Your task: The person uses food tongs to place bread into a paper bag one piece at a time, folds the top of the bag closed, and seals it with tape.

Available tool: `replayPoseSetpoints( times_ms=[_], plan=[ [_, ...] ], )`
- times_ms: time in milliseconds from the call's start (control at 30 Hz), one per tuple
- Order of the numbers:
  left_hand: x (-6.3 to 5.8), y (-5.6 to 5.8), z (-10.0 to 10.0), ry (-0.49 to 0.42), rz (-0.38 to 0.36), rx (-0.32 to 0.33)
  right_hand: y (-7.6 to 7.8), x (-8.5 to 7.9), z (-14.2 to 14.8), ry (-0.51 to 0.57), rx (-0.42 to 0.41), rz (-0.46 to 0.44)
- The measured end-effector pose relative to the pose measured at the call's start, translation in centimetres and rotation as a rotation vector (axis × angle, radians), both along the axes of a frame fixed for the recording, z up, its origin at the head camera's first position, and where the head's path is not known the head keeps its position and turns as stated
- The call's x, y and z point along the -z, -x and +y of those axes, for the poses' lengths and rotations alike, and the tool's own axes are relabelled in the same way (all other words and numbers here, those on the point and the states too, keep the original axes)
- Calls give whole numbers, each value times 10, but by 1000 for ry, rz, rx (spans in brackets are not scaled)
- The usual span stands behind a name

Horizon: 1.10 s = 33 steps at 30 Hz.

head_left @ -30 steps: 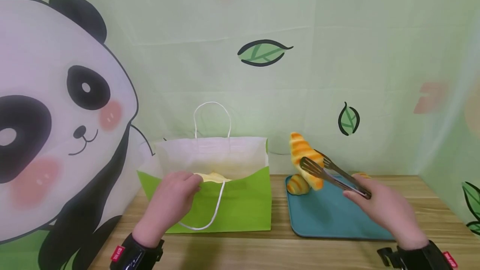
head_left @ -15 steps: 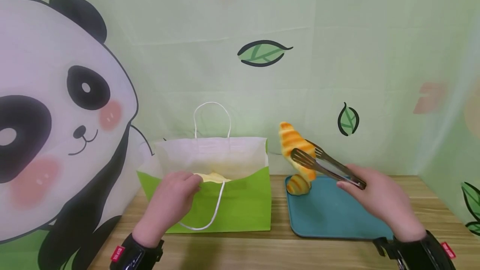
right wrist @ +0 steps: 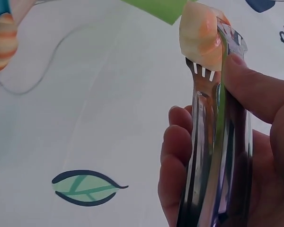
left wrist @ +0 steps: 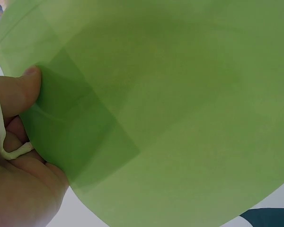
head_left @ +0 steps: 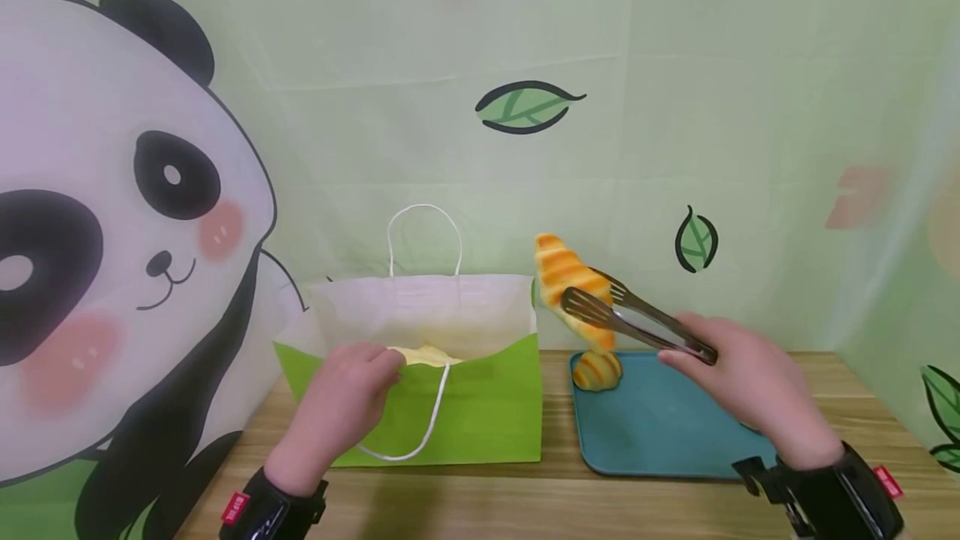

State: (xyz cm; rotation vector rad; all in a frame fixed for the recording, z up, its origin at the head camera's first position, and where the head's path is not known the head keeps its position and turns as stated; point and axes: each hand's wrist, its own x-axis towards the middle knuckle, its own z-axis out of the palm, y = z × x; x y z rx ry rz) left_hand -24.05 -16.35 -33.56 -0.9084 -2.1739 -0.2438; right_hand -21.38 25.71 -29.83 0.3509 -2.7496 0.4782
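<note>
My right hand (head_left: 738, 373) grips metal tongs (head_left: 645, 319), whose slotted ends pinch a striped croissant-like bread (head_left: 566, 282). The bread is held up in the air above the left end of the blue tray (head_left: 675, 423); the right wrist view shows the tongs (right wrist: 213, 137) squeezed between thumb and fingers. My left hand (head_left: 348, 394) pinches the front rim of a green paper bag (head_left: 480, 411), with the thumb (left wrist: 21, 92) on the green outside and a white cord handle (left wrist: 19, 150) by the fingers. Pale yellow stuff (head_left: 427, 355) shows inside the bag's mouth.
A small round striped roll (head_left: 597, 370) lies at the tray's back left corner. The bag's rear cord handle (head_left: 425, 207) stands upright. Behind the wooden table (head_left: 525, 507) hangs a light green backdrop with a panda (head_left: 150, 273) and leaves.
My right hand has carried the bread in the tongs left and upward, from over the tray toward the bag. My left hand has stayed in place on the bag.
</note>
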Motion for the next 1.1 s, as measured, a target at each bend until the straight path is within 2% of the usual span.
replayPoseSetpoints(
  times_ms=[267,400,600,833,1100],
  plan=[
    [0,0,0,4,-8,-7,1,-11,-11,2,-44,13],
    [0,0,0,3,0,-3,3,-17,-18,-24,-71,49],
    [0,0,0,-3,15,11,6,-25,-30,-73,-88,165],
    [0,1,-1,-2,-6,0,8,-31,-39,-126,-89,324],
    [1,1,-1,-5,4,9,9,-35,-49,-149,-146,458]
  ],
)
